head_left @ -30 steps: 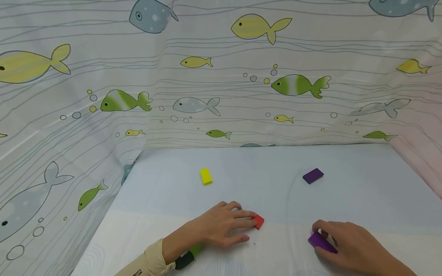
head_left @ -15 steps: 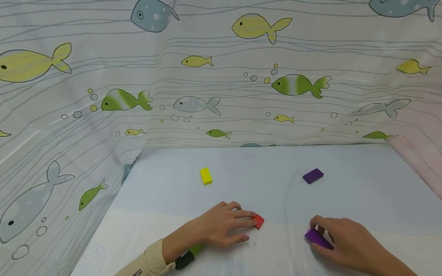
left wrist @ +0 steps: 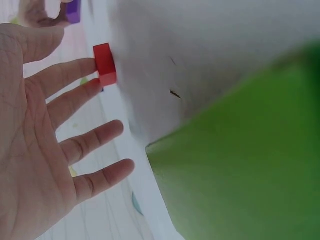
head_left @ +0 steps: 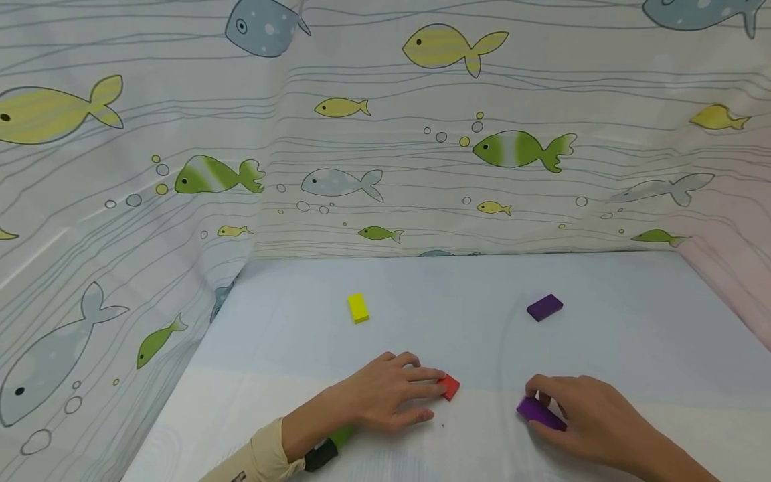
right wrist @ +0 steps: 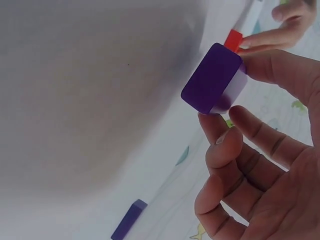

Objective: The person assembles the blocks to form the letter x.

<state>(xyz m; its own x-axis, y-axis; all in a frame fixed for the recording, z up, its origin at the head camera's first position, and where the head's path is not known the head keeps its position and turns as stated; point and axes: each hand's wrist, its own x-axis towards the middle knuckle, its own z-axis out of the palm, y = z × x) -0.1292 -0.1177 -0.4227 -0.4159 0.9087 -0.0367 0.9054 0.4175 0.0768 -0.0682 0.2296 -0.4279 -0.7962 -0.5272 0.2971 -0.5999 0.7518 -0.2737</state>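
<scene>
My left hand [head_left: 391,395] lies palm down over the table, its fingers fairly straight and spread. Two of its fingertips touch a small red block [head_left: 449,387], which also shows as a red block [left wrist: 105,65] in the left wrist view. My right hand [head_left: 593,418] pinches a purple block [head_left: 540,414] between thumb and fingers, to the right of the red one. In the right wrist view the end of that purple block [right wrist: 212,80] faces the camera, with the ring and little fingers curled beside it. Whether it touches the table is unclear.
Farther back on the white table [head_left: 446,321] lie a yellow block [head_left: 358,308] at left and a second purple block [head_left: 545,307] at right. A green and black object [head_left: 328,448] sits partly hidden under the left wrist. Fish-patterned cloth [head_left: 385,147] encloses the back and sides.
My right hand has moved left with the purple block, closer to the red block. The left hand and the red block have stayed in place.
</scene>
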